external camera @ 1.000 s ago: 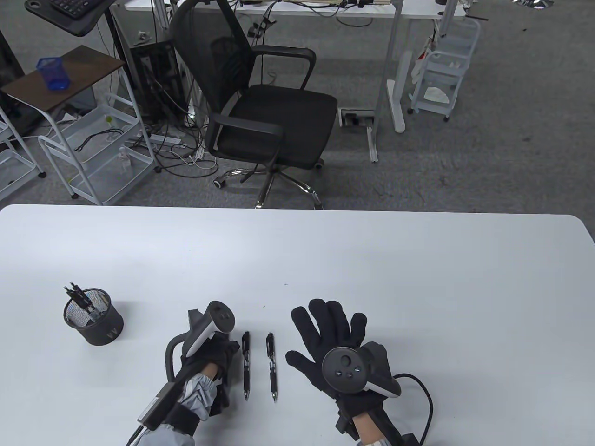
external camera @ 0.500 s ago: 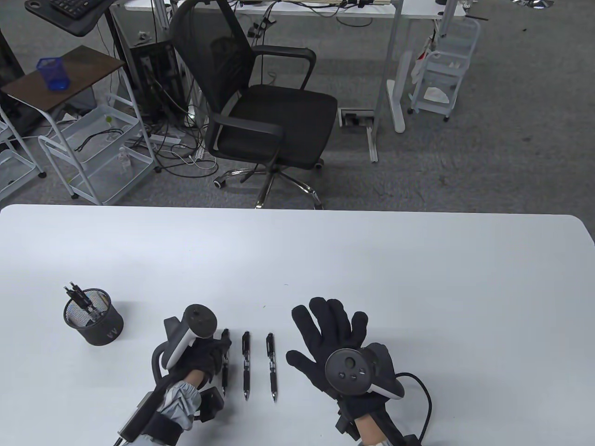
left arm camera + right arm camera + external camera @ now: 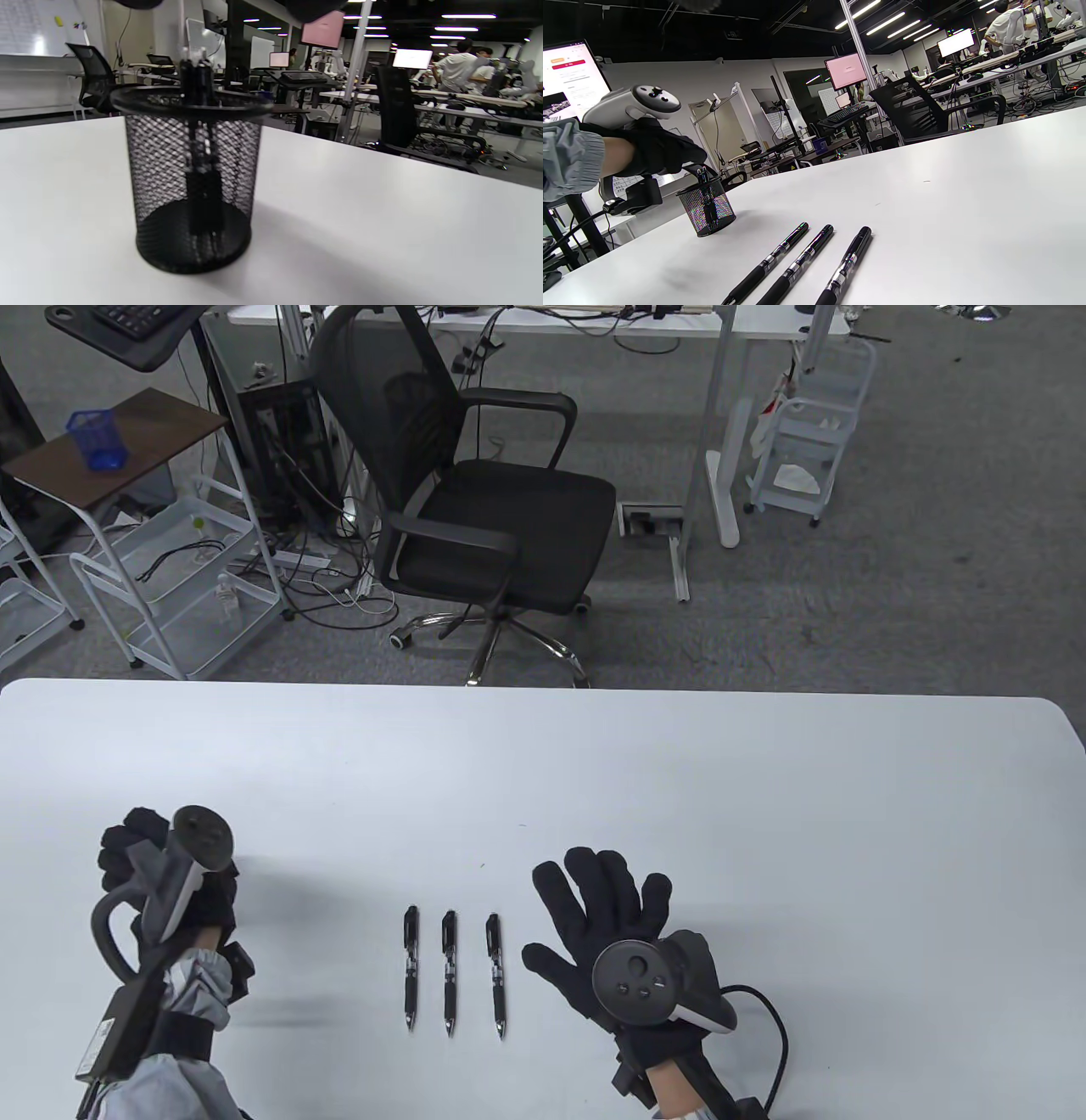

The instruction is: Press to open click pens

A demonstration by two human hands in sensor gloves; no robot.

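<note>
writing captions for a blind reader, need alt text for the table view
Three black click pens lie side by side on a white table, tips toward the person. The right hand rests flat beside them; the left hand hovers at the far left, hiding the pen cup.

Black office chair [image 3: 475,500] behind table [image 3: 764,814]

- Three black click pens lie side by side on the white table [image 3: 764,780]: left pen [image 3: 411,969], middle pen [image 3: 448,973], right pen [image 3: 495,975].
- The right hand [image 3: 602,929] rests flat, fingers spread, just right of them.
- The left hand [image 3: 165,882] is well left of the pens, fingers hidden.
</note>
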